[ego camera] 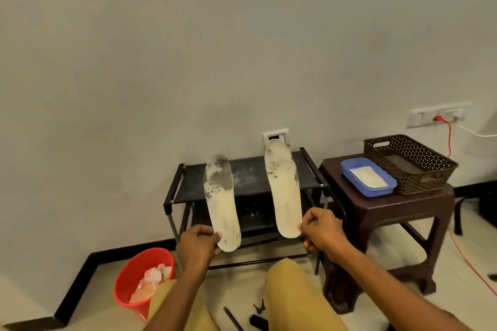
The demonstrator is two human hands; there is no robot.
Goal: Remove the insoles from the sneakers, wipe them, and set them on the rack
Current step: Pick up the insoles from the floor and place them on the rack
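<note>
A black rack (250, 177) is seen just beyond both hands. Two insoles are laid across its top shelf, the left insole (219, 196) pinched at the heel by the left hand (197, 246), the right insole (283, 188) by the right hand (322, 231). Right of the right hand, a tray (349, 169) and a basket (430, 177) are carried by a stool (376, 207). A bucket (134, 277) is set on the floor (94, 298) left of the left hand.

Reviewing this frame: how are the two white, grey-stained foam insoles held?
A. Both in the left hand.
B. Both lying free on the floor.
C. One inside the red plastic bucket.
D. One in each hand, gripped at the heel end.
D: the left hand pinches the heel end of the left insole and the right hand that of the right insole, toe ends pointing over the black rack.
</note>
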